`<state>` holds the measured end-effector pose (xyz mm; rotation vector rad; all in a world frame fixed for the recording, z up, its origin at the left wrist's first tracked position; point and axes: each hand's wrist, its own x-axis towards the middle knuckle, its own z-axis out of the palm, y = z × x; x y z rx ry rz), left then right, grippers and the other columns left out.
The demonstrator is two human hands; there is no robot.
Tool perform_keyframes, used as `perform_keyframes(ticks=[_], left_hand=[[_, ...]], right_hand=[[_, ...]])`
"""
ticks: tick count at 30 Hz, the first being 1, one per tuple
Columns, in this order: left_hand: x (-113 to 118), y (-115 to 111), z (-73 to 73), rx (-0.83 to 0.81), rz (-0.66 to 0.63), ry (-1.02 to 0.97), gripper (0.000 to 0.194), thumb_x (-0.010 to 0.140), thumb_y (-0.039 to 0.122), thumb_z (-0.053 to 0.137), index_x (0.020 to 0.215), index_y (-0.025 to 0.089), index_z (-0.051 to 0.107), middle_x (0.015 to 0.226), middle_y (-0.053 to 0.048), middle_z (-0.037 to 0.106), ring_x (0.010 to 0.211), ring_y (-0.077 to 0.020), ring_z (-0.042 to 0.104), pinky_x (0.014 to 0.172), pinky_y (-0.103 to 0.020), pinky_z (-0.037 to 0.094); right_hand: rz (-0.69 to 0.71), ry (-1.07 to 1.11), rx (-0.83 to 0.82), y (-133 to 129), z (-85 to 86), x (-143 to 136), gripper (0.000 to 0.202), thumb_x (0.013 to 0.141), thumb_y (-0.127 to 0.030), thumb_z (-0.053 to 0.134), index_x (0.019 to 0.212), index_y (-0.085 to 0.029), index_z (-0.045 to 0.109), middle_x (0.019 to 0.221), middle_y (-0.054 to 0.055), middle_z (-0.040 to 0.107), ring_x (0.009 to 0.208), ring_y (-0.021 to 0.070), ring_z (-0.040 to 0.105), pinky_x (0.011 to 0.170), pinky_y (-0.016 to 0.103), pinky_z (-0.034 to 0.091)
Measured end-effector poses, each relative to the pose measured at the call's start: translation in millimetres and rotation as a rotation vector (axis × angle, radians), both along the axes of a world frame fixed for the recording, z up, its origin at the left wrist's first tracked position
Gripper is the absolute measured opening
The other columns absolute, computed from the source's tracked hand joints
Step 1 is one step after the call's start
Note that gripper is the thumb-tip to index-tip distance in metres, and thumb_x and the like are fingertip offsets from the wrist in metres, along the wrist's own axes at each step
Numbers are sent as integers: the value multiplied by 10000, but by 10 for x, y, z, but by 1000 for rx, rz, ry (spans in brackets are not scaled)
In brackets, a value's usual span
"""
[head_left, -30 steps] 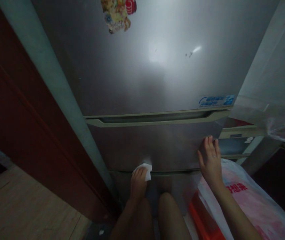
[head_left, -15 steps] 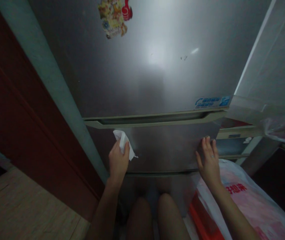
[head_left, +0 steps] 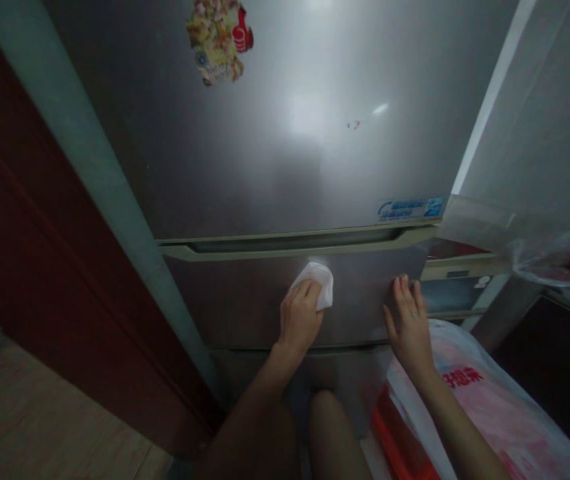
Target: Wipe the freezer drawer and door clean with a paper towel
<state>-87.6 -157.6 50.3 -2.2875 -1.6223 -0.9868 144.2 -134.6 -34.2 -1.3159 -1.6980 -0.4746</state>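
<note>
Below centre, a white cloth (head_left: pixel 323 281) slanting lengthwise up-right is being clasped by the left hand (head_left: pixel 301 316), now farther right.

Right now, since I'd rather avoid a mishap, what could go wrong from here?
The white wipe might slip or bunch under the left hand. The right hand is near the side edge of the drawer front, so it could slide off. The right forearm might knock the plastic bag beside it.

left hand (head_left: pixel 301 320): fingers (head_left: pixel 303 290) curled | right hand (head_left: pixel 411 337): fingers extended | 2 arms (head_left: pixel 259 390) outstretched
</note>
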Motion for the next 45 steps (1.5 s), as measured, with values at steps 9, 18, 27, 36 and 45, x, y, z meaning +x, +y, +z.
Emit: perform_keyframes(ticks=[9, 18, 27, 36, 45], left_hand=[[-628, 27, 62, 195, 105, -267, 177, 930, 208, 454, 980, 178, 622, 941, -92, 674, 905, -224, 653, 805, -323, 496], [-1780, -134, 153, 274, 521, -347, 222, 907, 305, 487, 839, 149, 631, 759, -61, 632, 737, -233, 634, 666, -309, 460], [-539, 23, -47, 128, 194, -20, 201, 837, 97, 527, 995, 184, 616, 984, -89, 675, 935, -240, 626, 835, -350, 483], [-591, -42, -491, 75, 67, 228, 237, 760, 33, 504, 886, 182, 640, 944, -89, 688, 923, -269, 616, 810, -384, 482], [-1702, 6, -837, 256, 322, -205, 257, 871, 290, 452, 908, 134, 652, 895, -147, 697, 886, -296, 649, 835, -427, 502]], right_hand=[[-15, -12, -1, -13, 8, -8, 667, 967, -265, 396, 1557, -255, 86, 1584, 96, 244, 1488, 308, 140, 1141, 581, 286], [-1, 17, 10, 7, -12, -27, 670, 968, -271, 417, 1556, -263, 95, 1584, 87, 248, 1490, 305, 135, 1150, 583, 278], [-22, -13, -3, -17, 7, -15, 677, 971, -243, 423, 1555, -271, 82, 1581, 90, 252, 1487, 306, 144, 1137, 583, 302], [-55, -29, -66, -44, 16, 23, 689, 973, -247, 414, 1551, -308, 45, 1578, 78, 256, 1478, 318, 178, 1098, 633, 319], [-46, -19, -70, -57, 20, 11, 689, 975, -250, 415, 1551, -307, 42, 1581, 81, 248, 1480, 320, 169, 1092, 646, 318]])
